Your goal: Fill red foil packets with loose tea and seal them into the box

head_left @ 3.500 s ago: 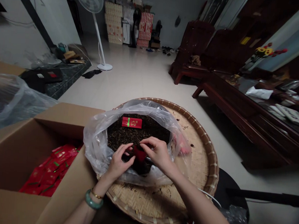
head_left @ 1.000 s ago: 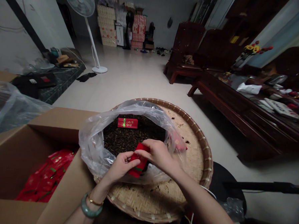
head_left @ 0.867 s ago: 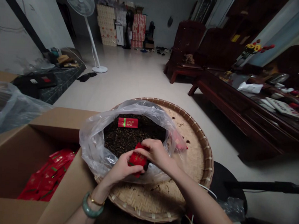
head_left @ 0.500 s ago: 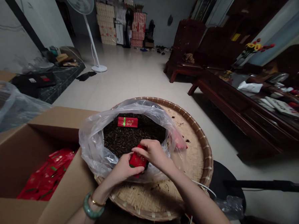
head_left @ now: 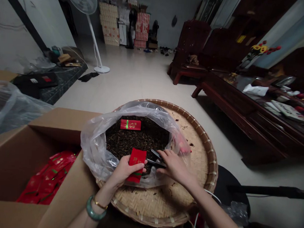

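My left hand (head_left: 125, 169) is shut on a small red packet (head_left: 136, 158) and holds it upright over the near edge of a clear plastic bag (head_left: 92, 148) full of dark loose tea leaves (head_left: 135, 140). My right hand (head_left: 174, 165) lies to the right of the packet, its fingers spread over a dark metal tool (head_left: 152, 157) that rests on the tea. Whether it grips the tool is not visible. A second red packet (head_left: 130, 124) lies flat on the tea at the far side.
The bag sits on a round woven bamboo tray (head_left: 210, 161). An open cardboard box (head_left: 65, 123) on the left holds several red packets (head_left: 49, 176). Another plastic bag (head_left: 7, 106) is at far left. A dark wooden table (head_left: 256, 116) stands at right, a fan (head_left: 95, 32) behind.
My right hand has let go of the packet's top and moved right onto the metal tool. My left hand alone holds the packet, which now stands flat and upright.
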Demonstrator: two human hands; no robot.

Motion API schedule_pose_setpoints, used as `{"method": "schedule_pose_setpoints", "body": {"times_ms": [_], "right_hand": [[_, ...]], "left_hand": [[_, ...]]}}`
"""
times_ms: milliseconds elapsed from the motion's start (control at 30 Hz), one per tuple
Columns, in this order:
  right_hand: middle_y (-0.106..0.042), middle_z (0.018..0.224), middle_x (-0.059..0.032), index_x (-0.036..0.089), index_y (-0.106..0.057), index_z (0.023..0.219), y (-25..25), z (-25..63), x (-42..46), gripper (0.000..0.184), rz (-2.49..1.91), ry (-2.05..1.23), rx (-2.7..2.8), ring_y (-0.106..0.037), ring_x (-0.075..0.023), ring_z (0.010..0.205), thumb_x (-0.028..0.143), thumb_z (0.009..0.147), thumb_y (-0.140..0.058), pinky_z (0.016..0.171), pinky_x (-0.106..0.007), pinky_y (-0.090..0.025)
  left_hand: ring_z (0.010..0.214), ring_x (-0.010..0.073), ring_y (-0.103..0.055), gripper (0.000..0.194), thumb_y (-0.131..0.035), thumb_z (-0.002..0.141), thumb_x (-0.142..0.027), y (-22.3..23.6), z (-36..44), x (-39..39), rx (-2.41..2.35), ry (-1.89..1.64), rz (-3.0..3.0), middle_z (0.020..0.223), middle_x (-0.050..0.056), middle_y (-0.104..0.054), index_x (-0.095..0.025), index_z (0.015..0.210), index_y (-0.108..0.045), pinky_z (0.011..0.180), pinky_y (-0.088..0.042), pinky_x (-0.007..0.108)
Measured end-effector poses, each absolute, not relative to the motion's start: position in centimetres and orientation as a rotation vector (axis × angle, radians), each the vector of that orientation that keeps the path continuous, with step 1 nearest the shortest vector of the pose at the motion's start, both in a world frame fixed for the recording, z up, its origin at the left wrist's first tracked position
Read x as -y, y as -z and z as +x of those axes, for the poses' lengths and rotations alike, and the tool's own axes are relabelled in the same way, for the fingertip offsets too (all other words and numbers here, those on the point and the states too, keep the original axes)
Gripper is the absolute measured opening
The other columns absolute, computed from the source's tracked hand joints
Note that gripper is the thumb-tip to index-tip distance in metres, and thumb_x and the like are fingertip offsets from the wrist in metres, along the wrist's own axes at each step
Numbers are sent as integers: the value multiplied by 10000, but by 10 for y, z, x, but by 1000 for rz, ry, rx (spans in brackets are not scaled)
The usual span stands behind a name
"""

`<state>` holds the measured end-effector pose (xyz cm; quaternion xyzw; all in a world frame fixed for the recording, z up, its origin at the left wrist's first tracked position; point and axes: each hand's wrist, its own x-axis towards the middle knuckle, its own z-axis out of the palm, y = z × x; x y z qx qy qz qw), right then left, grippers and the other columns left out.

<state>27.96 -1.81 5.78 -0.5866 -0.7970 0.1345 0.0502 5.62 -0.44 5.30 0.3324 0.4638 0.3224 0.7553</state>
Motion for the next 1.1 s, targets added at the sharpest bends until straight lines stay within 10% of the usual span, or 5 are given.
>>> {"method": "schedule_pose_setpoints", "body": {"times_ms": [600, 1100], "right_hand": [[-659, 1040, -66, 172, -637, 1108, -79, 296, 11, 404, -1518, -1155, 1844, -606, -209, 922, 301, 727, -676, 797, -318, -468], [-652, 863, -51, 162, -699, 1012, -107, 254, 8, 245, -1449, -995, 2078, -582, -165, 783, 235, 781, -662, 677, -257, -418]], "left_hand": [[587, 175, -683, 504, -861, 472, -383, -44, 50, 3, -1002, -679, 832, 762, 82, -739, -98, 823, -639, 573, -543, 264], [571, 179, -664, 382, -829, 506, -334, -41, 52, 1, -1075, -616, 961, 649, 50, -715, -99, 752, -655, 553, -514, 266]]}}
